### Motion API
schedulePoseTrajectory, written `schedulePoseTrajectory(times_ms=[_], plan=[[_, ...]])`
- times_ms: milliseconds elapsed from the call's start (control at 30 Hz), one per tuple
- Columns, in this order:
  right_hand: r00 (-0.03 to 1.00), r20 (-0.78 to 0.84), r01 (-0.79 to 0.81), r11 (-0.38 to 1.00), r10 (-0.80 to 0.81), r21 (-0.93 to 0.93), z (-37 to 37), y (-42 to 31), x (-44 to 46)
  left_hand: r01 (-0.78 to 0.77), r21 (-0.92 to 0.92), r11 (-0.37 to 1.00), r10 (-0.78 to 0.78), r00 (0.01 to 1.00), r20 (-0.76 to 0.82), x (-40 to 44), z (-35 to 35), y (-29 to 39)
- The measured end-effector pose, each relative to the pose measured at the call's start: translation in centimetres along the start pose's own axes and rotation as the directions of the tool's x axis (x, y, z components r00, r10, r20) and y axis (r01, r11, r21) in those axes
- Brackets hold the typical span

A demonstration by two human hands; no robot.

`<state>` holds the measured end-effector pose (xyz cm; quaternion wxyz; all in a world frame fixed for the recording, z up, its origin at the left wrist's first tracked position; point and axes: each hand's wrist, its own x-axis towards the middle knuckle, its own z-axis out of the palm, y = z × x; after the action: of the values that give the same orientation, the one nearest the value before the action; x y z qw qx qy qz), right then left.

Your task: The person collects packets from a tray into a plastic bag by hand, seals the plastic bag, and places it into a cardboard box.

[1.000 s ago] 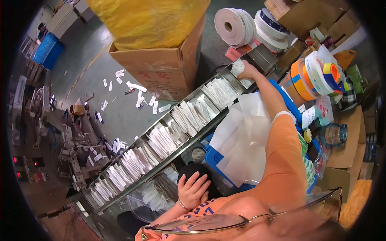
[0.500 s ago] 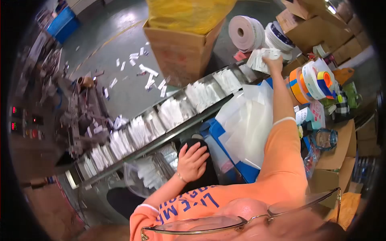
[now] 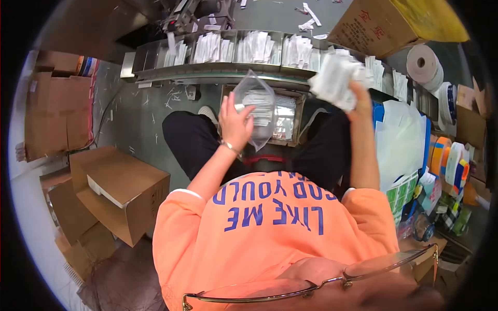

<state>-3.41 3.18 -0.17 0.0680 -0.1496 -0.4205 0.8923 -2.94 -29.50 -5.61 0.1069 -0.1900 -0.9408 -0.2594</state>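
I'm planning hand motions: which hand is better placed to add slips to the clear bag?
Likely the right hand: it grips a stack of white slips, while the left hand is occupied holding the clear bag.

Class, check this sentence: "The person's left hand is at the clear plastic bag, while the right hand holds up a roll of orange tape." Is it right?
Not quite: the right hand holds up a bundle of white slips, not orange tape, as the head view shows. The left hand is indeed at the clear plastic bag.
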Motion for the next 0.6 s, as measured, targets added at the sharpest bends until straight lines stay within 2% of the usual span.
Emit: schedulePoseTrajectory(times_ms=[33, 67, 100, 167, 200, 233, 267, 300, 367, 433, 467, 533, 600], plan=[[0.996, 0.074, -0.057, 0.998, 0.057, -0.012, 0.9, 2.6, 0.1, 0.100, 0.026, 0.995, -0.101, 0.994, 0.028, -0.7, 1.1, -2.2], [0.989, 0.114, -0.084, 0.995, 0.091, -0.062, 2.3, 4.7, 0.0, 0.219, -0.050, 0.974, -0.207, 0.962, 0.179, -1.0, 1.5, -3.9], [0.981, 0.151, -0.109, 0.988, 0.125, -0.112, 3.9, 6.4, -0.1, 0.226, -0.057, 0.972, -0.213, 0.961, 0.175, -1.1, 1.7, -5.2], [0.978, 0.173, -0.049, 0.938, 0.113, -0.342, 7.1, 8.9, -0.6, 0.395, -0.186, 0.900, -0.330, 0.894, 0.303, -1.4, 1.8, -7.2], [0.971, 0.210, -0.009, 0.889, 0.118, -0.457, 8.3, 10.0, -0.8, 0.339, -0.187, 0.922, -0.290, 0.924, 0.249, -1.7, 1.7, -7.9], [0.975, 0.222, 0.130, 0.744, 0.025, -0.656, 9.0, 11.2, -1.1, 0.346, -0.192, 0.918, -0.295, 0.922, 0.251, -2.2, 1.7, -8.7], [0.964, 0.260, 0.252, 0.536, -0.061, -0.806, 9.7, 12.4, -1.4, 0.322, -0.256, 0.912, -0.273, 0.939, 0.209, -2.6, 1.8, -9.6], [0.962, 0.256, 0.230, 0.229, 0.094, -0.946, 11.3, 12.5, -1.7, 0.295, -0.314, 0.902, -0.253, 0.953, 0.167, -3.0, 1.7, -10.2], [0.809, 0.540, 0.572, -0.098, 0.231, -0.814, 12.2, 15.6, -1.7, 0.283, -0.338, 0.897, -0.250, 0.958, 0.139, -3.6, 1.9, -11.0], [0.737, 0.509, 0.657, -0.293, 0.446, -0.695, 10.6, 20.7, -1.0, 0.296, -0.455, 0.840, -0.221, 0.952, 0.211, -3.9, 1.8, -10.4], [0.712, 0.473, 0.688, -0.382, 0.519, -0.617, 9.8, 23.1, -0.7, 0.242, -0.414, 0.877, -0.183, 0.967, 0.179, -4.1, 2.2, -10.3], [0.736, 0.465, 0.667, -0.407, 0.492, -0.624, 7.8, 26.6, -0.2, 0.227, -0.410, 0.883, -0.166, 0.970, 0.180, -4.3, 2.3, -10.3], [0.783, 0.480, 0.616, -0.389, 0.395, -0.685, 7.5, 27.9, 0.0, 0.217, -0.403, 0.889, -0.152, 0.971, 0.187, -4.5, 2.6, -10.8]])
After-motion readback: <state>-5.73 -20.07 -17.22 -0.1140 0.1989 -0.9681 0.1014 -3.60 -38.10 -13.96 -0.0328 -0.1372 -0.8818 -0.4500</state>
